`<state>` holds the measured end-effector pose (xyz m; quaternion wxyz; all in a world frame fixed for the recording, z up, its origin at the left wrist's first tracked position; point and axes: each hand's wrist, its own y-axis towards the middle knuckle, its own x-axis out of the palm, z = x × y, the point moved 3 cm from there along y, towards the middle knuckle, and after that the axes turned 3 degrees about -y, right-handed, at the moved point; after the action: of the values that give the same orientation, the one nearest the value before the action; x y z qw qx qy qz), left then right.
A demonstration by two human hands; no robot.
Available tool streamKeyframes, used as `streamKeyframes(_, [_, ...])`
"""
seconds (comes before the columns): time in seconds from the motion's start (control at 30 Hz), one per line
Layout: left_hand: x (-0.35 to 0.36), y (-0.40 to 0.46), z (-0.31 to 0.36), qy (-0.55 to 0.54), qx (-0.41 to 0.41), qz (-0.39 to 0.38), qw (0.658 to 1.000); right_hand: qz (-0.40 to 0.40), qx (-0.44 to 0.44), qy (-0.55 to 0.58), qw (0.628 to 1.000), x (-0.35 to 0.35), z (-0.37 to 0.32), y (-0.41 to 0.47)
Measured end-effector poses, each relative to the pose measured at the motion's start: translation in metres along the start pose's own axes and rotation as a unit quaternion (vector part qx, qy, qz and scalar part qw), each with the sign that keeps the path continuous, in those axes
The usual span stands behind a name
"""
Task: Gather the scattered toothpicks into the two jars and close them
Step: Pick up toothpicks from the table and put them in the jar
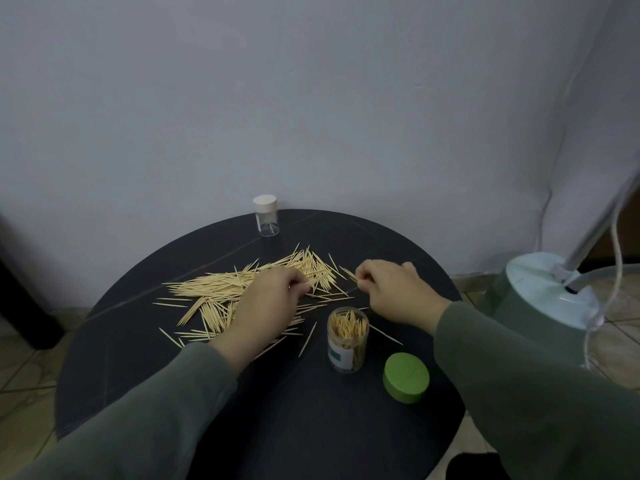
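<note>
Both hands pinched thin wooden toothpicks (221,289) scattered on the round black tabletop (277,410): left hand (273,299) within the pile, right hand (394,289) beside the open clear plastic jar (347,339).

A round dark table (145,393) stands close against a pale grey wall (311,98). To its right, on the tiled floor (620,327), sits a pale green appliance (540,299) with a rounded top, just beside the table's edge. A slanted metal pole (595,233) rises from its top, and a thin white cord (614,244) hangs down along it and over its side. At the far left a dark upright shape (20,292) stands on the floor; what it is cannot be told.
</note>
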<state>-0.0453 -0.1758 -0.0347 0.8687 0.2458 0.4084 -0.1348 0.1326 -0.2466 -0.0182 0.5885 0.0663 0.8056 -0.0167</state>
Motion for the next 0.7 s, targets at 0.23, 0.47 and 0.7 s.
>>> streamKeyframes(0.23, [-0.004,-0.005,0.011,-0.194,-0.036,0.031,0.98,0.014,0.007,0.204,0.979,0.003,-0.008,-0.007])
streamKeyframes(0.47, [-0.009,-0.012,0.024,-0.433,-0.103,0.074,0.893,0.011,-0.055,0.295,0.954,-0.008,-0.024,-0.02])
streamKeyframes(0.7, [-0.011,-0.024,0.042,-0.529,-0.098,0.044,0.842,-0.007,-0.096,0.34,0.935,-0.011,-0.028,-0.026])
